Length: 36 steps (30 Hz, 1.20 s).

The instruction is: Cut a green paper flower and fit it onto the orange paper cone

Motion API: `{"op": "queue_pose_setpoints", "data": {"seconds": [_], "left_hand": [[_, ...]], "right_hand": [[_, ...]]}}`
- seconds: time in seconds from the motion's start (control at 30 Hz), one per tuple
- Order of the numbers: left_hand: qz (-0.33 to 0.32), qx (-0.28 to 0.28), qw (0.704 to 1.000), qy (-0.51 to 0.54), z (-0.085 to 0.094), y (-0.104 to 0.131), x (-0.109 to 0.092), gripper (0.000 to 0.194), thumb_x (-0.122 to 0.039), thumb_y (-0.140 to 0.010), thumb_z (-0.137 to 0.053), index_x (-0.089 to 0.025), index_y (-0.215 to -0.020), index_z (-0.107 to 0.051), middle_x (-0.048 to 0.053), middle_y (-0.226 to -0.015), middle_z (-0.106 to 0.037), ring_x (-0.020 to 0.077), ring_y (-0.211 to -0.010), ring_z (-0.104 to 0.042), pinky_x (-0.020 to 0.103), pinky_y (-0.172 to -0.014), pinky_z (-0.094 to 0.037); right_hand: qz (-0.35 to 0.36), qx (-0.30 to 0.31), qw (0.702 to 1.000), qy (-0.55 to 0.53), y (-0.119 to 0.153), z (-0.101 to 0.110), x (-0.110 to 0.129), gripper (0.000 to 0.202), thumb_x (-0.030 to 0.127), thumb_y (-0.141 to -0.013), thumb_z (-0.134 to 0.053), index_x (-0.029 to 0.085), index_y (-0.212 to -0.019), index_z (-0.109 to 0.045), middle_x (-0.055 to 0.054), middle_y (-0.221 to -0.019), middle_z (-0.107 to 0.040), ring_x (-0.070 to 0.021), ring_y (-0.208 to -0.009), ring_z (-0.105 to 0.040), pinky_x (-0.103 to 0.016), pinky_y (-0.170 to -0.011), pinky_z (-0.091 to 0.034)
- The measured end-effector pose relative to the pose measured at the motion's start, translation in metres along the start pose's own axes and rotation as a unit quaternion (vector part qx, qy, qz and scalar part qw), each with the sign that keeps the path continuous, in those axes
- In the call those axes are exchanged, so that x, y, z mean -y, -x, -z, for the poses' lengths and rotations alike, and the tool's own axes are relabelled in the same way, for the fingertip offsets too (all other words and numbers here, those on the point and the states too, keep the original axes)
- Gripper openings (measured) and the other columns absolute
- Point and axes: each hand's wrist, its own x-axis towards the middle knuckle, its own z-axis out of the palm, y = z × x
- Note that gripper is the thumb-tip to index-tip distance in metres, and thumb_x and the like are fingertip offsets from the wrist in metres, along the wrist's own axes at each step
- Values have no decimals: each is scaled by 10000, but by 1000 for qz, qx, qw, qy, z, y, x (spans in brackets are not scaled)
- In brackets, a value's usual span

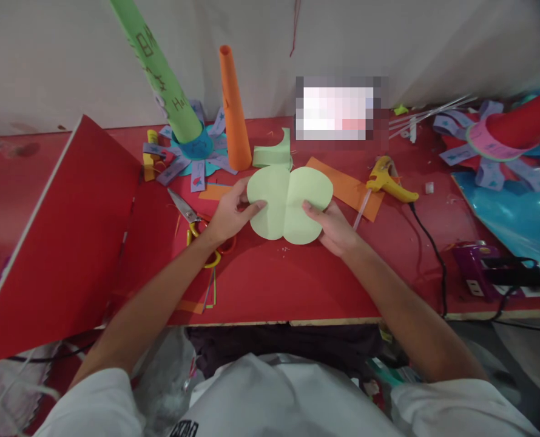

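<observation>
A pale green paper cutout (274, 209) with rounded lobes and a crease down its middle is held above the red table. My left hand (231, 212) grips its left edge, thumb on top and fingers underneath. On the opposite edge, my right hand (336, 227) pinches the paper the same way. Just behind the cutout lies a curved green paper scrap (272, 156). Scissors with yellow and red handles (192, 229) rest beside my left wrist, partly hidden by it. An orange paper strip (343, 185) lies behind my right hand.
An orange paper cone (234, 115) and a green paper tube (165, 79) on a blue base stand at the back. To the right are a yellow glue gun (391, 181) with its cord, a purple box (474, 270) and a red tube (525, 124). A red board (65, 243) leans at left.
</observation>
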Motion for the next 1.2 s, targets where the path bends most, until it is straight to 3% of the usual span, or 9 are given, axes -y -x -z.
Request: {"op": "queue_pose_setpoints", "data": {"seconds": [0.23, 0.53, 0.7, 0.8, 0.87, 0.97, 1.07, 1.13, 1.2], "left_hand": [[-4, -5, 999, -34, 1, -2, 1, 609, -592, -950, -751, -191, -1376, -585, 113, -1082, -811, 239, -908, -808, 316, -733, -664], [20, 1, 998, -52, 1, 1, -6, 569, -596, -945, -747, -202, -1326, -591, 85, -1061, -800, 228, -888, -808, 297, -713, -667], [12, -13, 998, -59, -2, 2, -5, 680, -614, -959, -722, -241, -1482, -498, 81, -1059, -783, 211, -818, -789, 283, -631, -627], [-8, -32, 993, -118, 0, 2, -9, 702, -598, -991, -689, -268, -1555, -431, 74, -1081, -768, 210, -843, -774, 349, -740, -648], [-53, -56, 981, -177, 3, 0, -12, 720, -562, -1004, -692, -269, -1591, -396, 103, -1225, -746, 244, -1041, -767, 439, -956, -635], [-111, -56, 947, -296, 4, 0, -17, 631, -493, -1014, -694, -247, -1553, -477, 160, -1531, -618, 312, -1411, -617, 535, -1214, -483], [-113, 45, 906, -407, -1, 3, -19, 376, -380, -1058, -620, -240, -1406, -637, 125, -1542, -646, 316, -1446, -602, 608, -1315, -324], [-105, 131, 886, -432, -7, 7, -19, 334, -325, -1078, -568, -239, -1386, -666, 104, -1514, -682, 304, -1428, -628, 621, -1329, -282], [-98, 179, 877, -434, -10, 9, -19, 371, -304, -1083, -542, -232, -1430, -654, 105, -1546, -664, 305, -1474, -594, 611, -1321, -302]], "right_hand": [[-3, -17, 999, -33, 1, -5, -3, 538, 674, -772, -879, 244, -1086, -795, -110, -1178, -841, -384, -1244, -750, -593, -1065, -638], [23, -98, 995, -25, -3, 0, -5, 500, 606, -667, -970, 221, -945, -815, -80, -1012, -853, -316, -1007, -788, -481, -875, -672], [66, -141, 986, 62, -5, 8, -6, 408, 591, -758, -911, 220, -893, -809, -50, -867, -816, -241, -790, -739, -396, -698, -630], [88, -133, 973, 165, -6, 15, -11, 403, 591, -854, -822, 215, -994, -785, -33, -772, -760, -221, -685, -689, -368, -611, -571], [96, -108, 957, 252, -7, 19, -14, 476, 541, -880, -806, 222, -1227, -735, -22, -785, -750, -233, -704, -695, -384, -643, -584], [160, -122, 907, 371, -4, 19, -13, 636, 412, -918, -773, 261, -1503, -572, -44, -972, -764, -251, -832, -717, -430, -776, -624], [271, -129, 842, 448, 0, 16, -10, 427, 263, -1025, -599, 276, -1450, -639, -112, -1243, -733, -282, -1097, -710, -479, -977, -606], [320, -66, 811, 485, 0, 13, -10, 350, 188, -1059, -506, 281, -1308, -734, -111, -1307, -732, -290, -1215, -680, -487, -1068, -568], [332, 23, 785, 523, -1, 11, -13, 349, 151, -1065, -486, 282, -1189, -785, -89, -1262, -770, -292, -1211, -683, -489, -1077, -555]]}}
